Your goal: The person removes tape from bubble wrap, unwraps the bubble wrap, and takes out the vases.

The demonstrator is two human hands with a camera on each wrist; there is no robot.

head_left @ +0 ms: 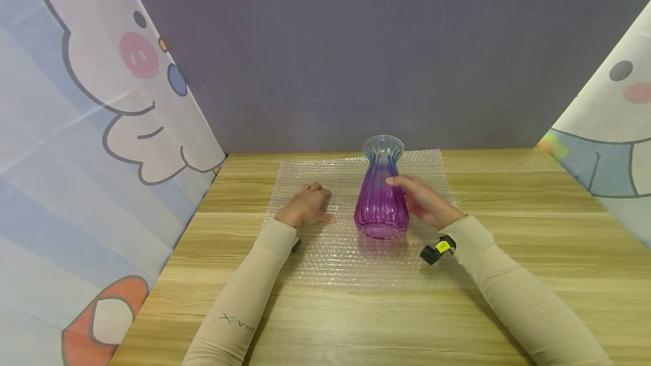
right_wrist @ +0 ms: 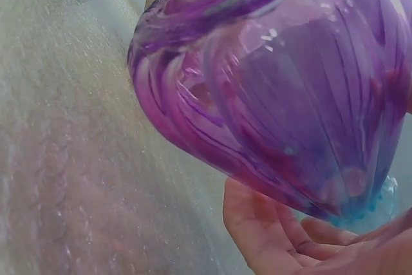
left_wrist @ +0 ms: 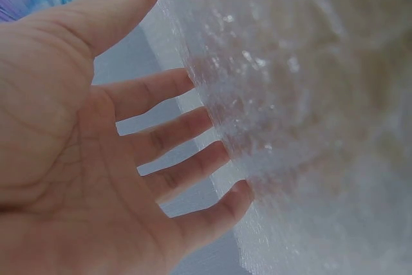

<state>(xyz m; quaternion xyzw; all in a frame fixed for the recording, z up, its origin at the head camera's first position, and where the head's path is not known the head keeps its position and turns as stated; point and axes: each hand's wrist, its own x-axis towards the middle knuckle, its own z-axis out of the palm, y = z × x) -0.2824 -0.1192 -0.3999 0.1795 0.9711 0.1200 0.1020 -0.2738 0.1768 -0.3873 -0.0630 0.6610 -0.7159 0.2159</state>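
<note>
A ribbed glass vase (head_left: pixel 382 199), purple at the body and fading to blue at its flared rim, is in my right hand (head_left: pixel 427 203). That hand grips it from the right side, with the thumb across the front and fingers behind it near the narrow neck, as the right wrist view of the vase (right_wrist: pixel 290 88) shows. The vase is over a sheet of bubble wrap (head_left: pixel 325 258); whether its base touches the sheet I cannot tell. My left hand (head_left: pixel 307 206) is on the left part of the sheet, its fingers spread and fingertips (left_wrist: pixel 241 191) touching the wrap.
The sheet lies on a wood-grain table (head_left: pixel 203 298). Behind the table stands a grey panel (head_left: pixel 381 55), close to the sheet's far edge. Cartoon-print cloth (head_left: pixel 46 185) hangs at the left, with more on the right. A black wrist strap (head_left: pixel 437 249) is on the right sleeve.
</note>
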